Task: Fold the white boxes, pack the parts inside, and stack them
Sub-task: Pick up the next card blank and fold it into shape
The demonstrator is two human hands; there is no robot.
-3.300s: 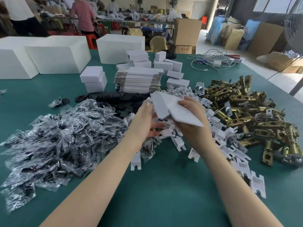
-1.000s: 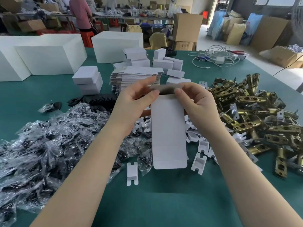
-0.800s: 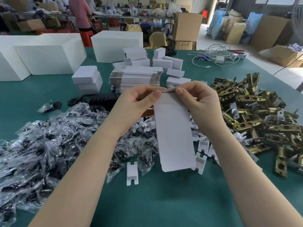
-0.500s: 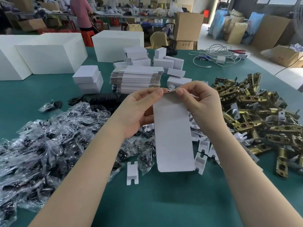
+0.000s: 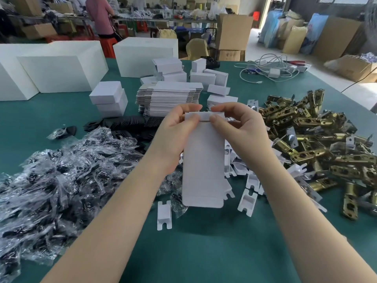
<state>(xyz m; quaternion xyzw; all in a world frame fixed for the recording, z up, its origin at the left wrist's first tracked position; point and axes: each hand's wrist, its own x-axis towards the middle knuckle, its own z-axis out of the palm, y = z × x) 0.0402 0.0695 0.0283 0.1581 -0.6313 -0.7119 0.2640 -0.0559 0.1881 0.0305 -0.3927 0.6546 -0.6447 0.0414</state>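
— Forearms come in from the near edge of the green table (image 5: 204,252), and between them hangs the flat white box blank (image 5: 204,160). How does it lie from the grip?

— Its long axis runs toward the person and downward. The rounded tuck flap at the near end hangs free above the table, just over a loose white card insert (image 5: 164,215). The grip is all at the far end.

— Which hand has it?

— Both. The left hand (image 5: 177,131) pinches the top flap's left corner, thumb in front and fingers behind. The right hand (image 5: 238,127) pinches the right corner the same way, its thumb pressed at the crease. Neither is nearer; they meet evenly across the short top edge.

— So the fold turns on that crease?

— Likely. The top flap stands bent along the crease between the two thumbs, so the body below would swing about that line.

— And beyond the hands?

— Bagged black parts (image 5: 61,180) lie left, brass latch bolts (image 5: 316,144) right. Farther off sit the stack of flat blanks (image 5: 169,97) and, beside it, finished small white boxes (image 5: 108,101).
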